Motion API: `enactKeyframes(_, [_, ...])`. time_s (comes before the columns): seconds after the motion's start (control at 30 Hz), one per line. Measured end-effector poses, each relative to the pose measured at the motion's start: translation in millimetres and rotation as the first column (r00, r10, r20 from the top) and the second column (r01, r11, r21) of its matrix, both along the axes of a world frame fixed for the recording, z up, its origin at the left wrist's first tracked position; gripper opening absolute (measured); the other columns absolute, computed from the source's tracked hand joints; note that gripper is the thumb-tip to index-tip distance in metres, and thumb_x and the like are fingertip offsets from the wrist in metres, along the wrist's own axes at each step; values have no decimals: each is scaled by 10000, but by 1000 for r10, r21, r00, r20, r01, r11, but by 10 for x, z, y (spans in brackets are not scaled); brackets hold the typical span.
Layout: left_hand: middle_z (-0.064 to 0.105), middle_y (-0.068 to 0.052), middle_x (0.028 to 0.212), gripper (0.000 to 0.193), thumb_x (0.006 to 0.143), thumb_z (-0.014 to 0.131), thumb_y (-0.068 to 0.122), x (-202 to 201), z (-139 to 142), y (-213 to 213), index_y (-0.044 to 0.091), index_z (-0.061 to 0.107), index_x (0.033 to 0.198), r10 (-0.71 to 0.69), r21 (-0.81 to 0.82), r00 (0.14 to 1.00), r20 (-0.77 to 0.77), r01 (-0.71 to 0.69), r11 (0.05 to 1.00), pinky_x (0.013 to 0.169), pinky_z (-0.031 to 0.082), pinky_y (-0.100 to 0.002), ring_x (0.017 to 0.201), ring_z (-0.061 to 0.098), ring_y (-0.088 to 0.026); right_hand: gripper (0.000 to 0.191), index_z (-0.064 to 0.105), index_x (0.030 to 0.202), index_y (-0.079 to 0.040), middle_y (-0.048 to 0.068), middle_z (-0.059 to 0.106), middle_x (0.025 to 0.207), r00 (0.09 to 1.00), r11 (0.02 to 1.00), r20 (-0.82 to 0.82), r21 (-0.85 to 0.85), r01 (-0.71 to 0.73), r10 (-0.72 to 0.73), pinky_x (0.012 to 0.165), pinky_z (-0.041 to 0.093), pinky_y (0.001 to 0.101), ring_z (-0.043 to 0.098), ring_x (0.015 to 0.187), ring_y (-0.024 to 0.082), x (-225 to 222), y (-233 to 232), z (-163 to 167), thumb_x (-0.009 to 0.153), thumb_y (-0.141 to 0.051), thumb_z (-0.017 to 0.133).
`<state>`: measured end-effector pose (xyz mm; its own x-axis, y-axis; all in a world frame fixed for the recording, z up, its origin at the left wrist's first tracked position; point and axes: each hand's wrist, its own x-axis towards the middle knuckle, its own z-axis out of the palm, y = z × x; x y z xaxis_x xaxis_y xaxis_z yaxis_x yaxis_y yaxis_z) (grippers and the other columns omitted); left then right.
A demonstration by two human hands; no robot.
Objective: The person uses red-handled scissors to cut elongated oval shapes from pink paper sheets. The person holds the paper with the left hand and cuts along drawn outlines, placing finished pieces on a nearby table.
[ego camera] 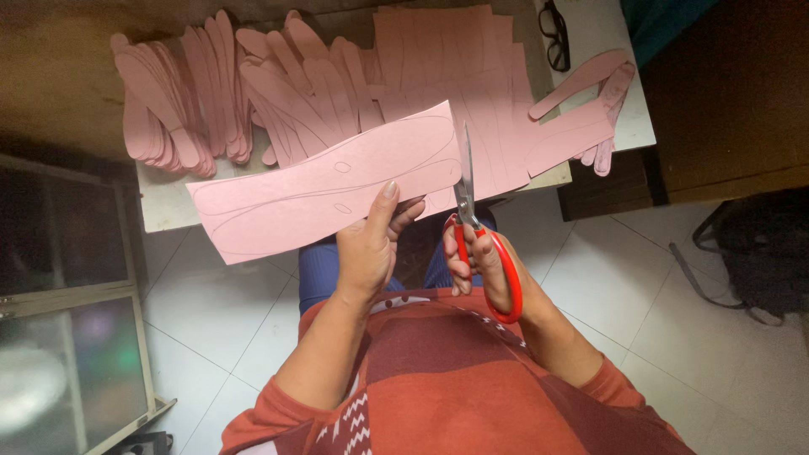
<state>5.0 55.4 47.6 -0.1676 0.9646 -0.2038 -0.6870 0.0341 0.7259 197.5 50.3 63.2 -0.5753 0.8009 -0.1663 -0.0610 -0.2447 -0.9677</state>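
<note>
My left hand (371,244) pinches the lower edge of a long pink paper strip (286,190) with pencilled outlines drawn on it, holding it flat above my lap. My right hand (484,270) grips red-handled scissors (476,227), fingers through the loops. The steel blades point up and sit at the strip's right end, nearly closed against its edge.
A small white table (168,202) ahead carries piles of cut pink paper shapes (177,109), uncut pink sheets (447,67) and black eyeglasses (554,34). A glass-fronted cabinet (59,278) stands at left, a dark bag (758,253) on the white tiled floor at right.
</note>
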Motion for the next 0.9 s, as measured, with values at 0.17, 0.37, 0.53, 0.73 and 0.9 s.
enactKeyframes(0.17, [689, -158, 1172, 351, 1010, 630, 167, -120, 44, 35, -65, 597, 1271, -21, -38, 1000, -23, 20, 999, 895, 631, -376, 1019, 715, -242, 788, 524, 981, -48, -18, 473, 681, 1000, 1000, 9, 5, -25, 24, 529, 519, 254, 493, 553, 75, 66, -25, 89, 906, -817, 374])
enactKeyframes(0.37, [713, -166, 1117, 322, 1051, 640, 173, -155, 132, 98, -113, 624, 1198, 51, -17, 998, -19, -52, 999, 854, 629, -363, 978, 720, -208, 749, 523, 930, -44, -29, 422, 594, 996, 997, 53, 11, -77, 76, 450, 502, 257, 459, 457, 75, 92, -8, 109, 946, -778, 373])
enactKeyframes(0.53, [704, -101, 1085, 274, 982, 691, 98, 134, 198, 112, 1, 581, 1214, 106, 81, 991, -86, -100, 992, 828, 610, -289, 936, 695, -135, 783, 532, 951, -44, -17, 463, 600, 993, 999, 114, 38, -29, 25, 452, 502, 253, 513, 475, 92, 14, -40, 44, 903, -809, 373])
enactKeyframes(0.73, [710, -113, 1042, 226, 997, 686, 95, 212, 235, 72, -36, 590, 1154, 8, 70, 976, -218, 7, 998, 779, 622, -277, 892, 701, -143, 976, 581, 1218, 5, 18, 551, 813, 994, 993, 106, 117, -28, 16, 699, 511, 277, 558, 737, 120, 6, 0, -24, 856, -884, 405])
enactKeyframes(0.9, [702, -100, 1014, 234, 969, 671, 108, 213, 218, 45, -8, 551, 1134, -76, -30, 977, -199, 71, 997, 681, 593, -260, 832, 706, -132, 1039, 539, 1322, 22, 28, 560, 945, 997, 986, 76, 164, -44, 31, 817, 490, 299, 537, 874, 136, 48, 13, -27, 859, -901, 417])
